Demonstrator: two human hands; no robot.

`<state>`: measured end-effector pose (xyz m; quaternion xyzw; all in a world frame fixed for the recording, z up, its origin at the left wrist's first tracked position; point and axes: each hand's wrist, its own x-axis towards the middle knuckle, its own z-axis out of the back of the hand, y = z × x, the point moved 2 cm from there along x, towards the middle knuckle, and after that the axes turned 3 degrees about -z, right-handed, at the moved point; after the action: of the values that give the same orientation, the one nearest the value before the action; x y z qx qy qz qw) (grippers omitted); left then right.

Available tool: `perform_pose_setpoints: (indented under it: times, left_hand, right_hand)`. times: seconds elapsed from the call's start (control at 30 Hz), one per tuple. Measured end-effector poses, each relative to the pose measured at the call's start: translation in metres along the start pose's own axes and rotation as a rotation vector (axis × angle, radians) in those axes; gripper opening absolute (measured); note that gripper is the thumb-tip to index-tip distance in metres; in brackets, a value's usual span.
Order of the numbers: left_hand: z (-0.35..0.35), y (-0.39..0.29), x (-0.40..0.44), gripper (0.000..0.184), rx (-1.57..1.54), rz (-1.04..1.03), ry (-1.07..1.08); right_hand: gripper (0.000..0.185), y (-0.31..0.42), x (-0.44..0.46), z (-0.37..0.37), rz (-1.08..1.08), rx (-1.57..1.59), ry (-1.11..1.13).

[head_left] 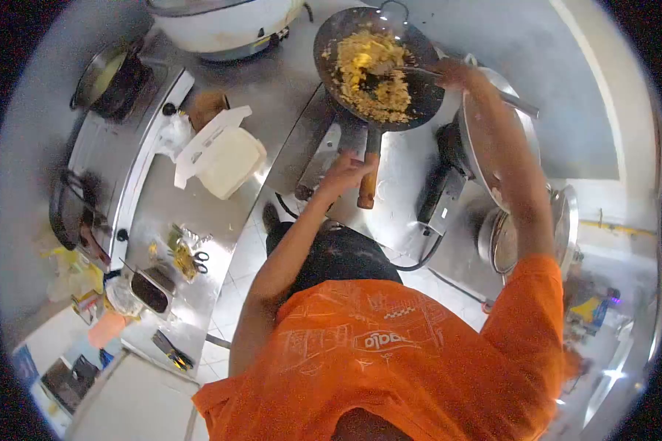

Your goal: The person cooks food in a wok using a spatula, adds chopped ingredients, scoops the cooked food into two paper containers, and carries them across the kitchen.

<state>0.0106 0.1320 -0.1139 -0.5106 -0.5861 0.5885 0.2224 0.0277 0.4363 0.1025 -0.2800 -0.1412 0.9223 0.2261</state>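
Note:
A dark wok with a wooden handle sits over a burner at the top centre. Yellow-brown food, which looks like fried rice, lies spread inside it. My left hand is closed round the upper part of the wooden handle. At the wok's right side my right hand grips a metal utensil, its tip among the food.
A white open container stands on the steel counter left of the wok. Scissors lie lower left. Large pans are at the right, a pot on the left stove, a large white cooker behind.

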Motion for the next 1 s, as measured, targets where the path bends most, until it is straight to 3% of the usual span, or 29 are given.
perform_pose_setpoints:
  times: [0.03,0.07,0.13,0.27,0.37,0.43,0.47,0.67,0.77,0.8,0.87,0.9,0.93,1.0]
  left_hand:
    - [-0.01,0.004,0.016,0.042,0.077,-0.013,0.048]
    - [-0.019,0.0,0.02,0.037,-0.131,0.068,0.107]
    - [-0.034,0.0,0.01,0.025,-0.557,0.246,0.217]
    - [-0.038,-0.009,0.009,0.01,-0.507,0.199,0.171]
    - [-0.04,-0.002,0.014,0.01,-0.486,0.246,0.141]
    - [-0.04,0.007,0.01,0.009,-0.515,0.294,0.134]
    - [-0.039,0.003,0.014,0.009,-0.532,0.301,0.131]
    - [-0.03,-0.013,0.005,0.009,-0.446,0.28,0.135]
    - [-0.033,-0.015,0.001,0.009,-0.421,0.303,0.079]
    - [-0.032,-0.02,0.004,0.01,-0.419,0.305,0.049]
    - [-0.03,-0.015,0.019,0.01,-0.448,0.308,0.105]
    - [-0.034,-0.002,0.012,0.01,-0.477,0.339,0.128]
    - [-0.03,-0.003,0.011,0.009,-0.425,0.308,0.141]
    - [-0.026,0.006,0.011,0.009,-0.435,0.298,0.142]
  right_hand:
    - [0.038,-0.011,-0.018,0.014,-0.033,0.02,-0.014]
    - [0.033,-0.045,-0.012,-0.001,-0.05,-0.043,-0.107]
    - [0.028,-0.062,-0.033,0.004,-0.115,0.018,0.034]
    - [0.02,-0.003,-0.073,0.026,0.045,0.028,0.174]
    - [0.023,-0.005,0.01,-0.094,0.183,0.388,-0.275]
    - [0.029,0.03,-0.01,-0.118,-0.09,0.959,-0.258]
    - [0.032,0.044,-0.029,-0.125,-0.302,1.375,-0.018]
    - [0.026,0.065,-0.101,-0.071,-0.438,1.511,0.047]
    - [0.028,0.098,-0.056,-0.163,0.178,-0.48,-0.623]
    - [0.016,0.119,-0.045,-0.23,0.184,-0.612,-0.36]
    - [0.018,0.098,-0.003,-0.238,0.284,-0.372,-0.56]
    - [0.021,0.076,-0.005,-0.205,0.11,0.306,-0.107]
    - [0.024,0.055,-0.014,-0.168,-0.278,0.911,0.134]
    - [0.028,0.078,-0.035,-0.112,-0.35,0.903,0.235]
